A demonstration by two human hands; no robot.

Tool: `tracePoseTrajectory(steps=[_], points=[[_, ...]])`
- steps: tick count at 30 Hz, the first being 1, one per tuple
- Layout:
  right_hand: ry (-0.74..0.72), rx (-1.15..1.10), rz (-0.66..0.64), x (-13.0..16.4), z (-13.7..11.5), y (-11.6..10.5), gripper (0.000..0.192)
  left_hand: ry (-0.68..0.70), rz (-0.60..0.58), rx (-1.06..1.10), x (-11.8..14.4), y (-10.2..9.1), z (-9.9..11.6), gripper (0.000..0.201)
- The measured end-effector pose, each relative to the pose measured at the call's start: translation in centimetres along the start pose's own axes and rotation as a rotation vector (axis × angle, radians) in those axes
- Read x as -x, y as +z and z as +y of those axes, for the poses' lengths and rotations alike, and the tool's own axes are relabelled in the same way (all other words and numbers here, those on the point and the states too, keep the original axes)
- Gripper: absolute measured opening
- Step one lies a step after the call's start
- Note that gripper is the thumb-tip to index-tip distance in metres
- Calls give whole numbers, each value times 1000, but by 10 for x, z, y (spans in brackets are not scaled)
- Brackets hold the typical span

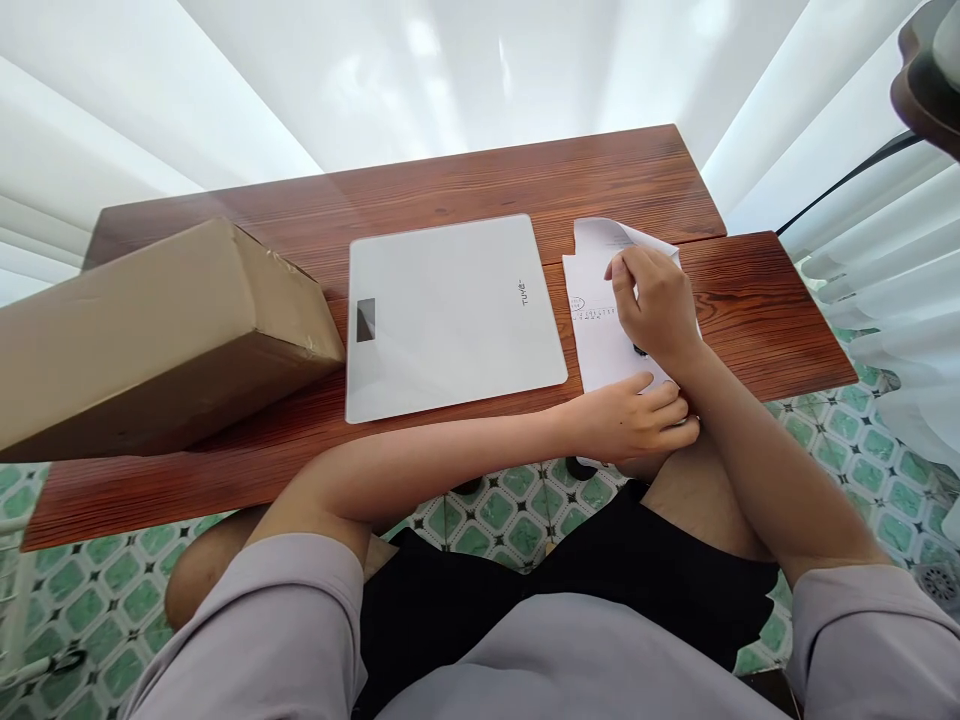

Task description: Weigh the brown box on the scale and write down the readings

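A white printed sheet of paper (596, 335) lies on the wooden table (465, 190), right of a white flat scale (450, 315). My right hand (654, 300) rests on the sheet with fingers curled, gripping a dark pen whose end shows under the palm; its tip is hidden. My left hand (637, 418) reaches across and presses flat on the sheet's near edge at the table's front. The sheet's far corner curls upward.
A large brown cardboard box (150, 340) wrapped in tape lies on the table's left end, close to the scale. White curtains hang behind the table. Green patterned floor tiles show below. A dark object (926, 75) is at the top right.
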State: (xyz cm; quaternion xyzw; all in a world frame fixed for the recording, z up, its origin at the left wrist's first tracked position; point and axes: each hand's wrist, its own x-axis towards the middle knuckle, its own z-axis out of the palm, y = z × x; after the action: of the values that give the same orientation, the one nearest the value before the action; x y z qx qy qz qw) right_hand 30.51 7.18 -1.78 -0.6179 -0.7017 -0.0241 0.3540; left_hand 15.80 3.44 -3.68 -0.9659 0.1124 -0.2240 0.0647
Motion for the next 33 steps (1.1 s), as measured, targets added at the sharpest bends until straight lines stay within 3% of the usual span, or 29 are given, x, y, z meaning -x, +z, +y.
tracePoseTrajectory(steps=[4, 10, 18, 23, 29, 33], points=[[15, -15, -4, -3, 1, 5, 34, 96, 48, -95, -1, -3, 1, 31], [33, -72, -26, -6, 0, 14, 34, 109, 28, -142, 3, -16, -2, 27], [100, -177, -21, -12, -8, 24, 37, 10, 0, -334, 35, -64, -14, 23], [206, -318, -42, -17, -15, 26, 43, -194, -28, -447, 70, -104, -29, 28], [204, -317, -65, -20, -26, 29, 46, -526, -79, -556, 123, -151, -46, 39], [196, -304, -80, -19, -34, 31, 41, -752, -12, -605, 162, -181, -50, 41]])
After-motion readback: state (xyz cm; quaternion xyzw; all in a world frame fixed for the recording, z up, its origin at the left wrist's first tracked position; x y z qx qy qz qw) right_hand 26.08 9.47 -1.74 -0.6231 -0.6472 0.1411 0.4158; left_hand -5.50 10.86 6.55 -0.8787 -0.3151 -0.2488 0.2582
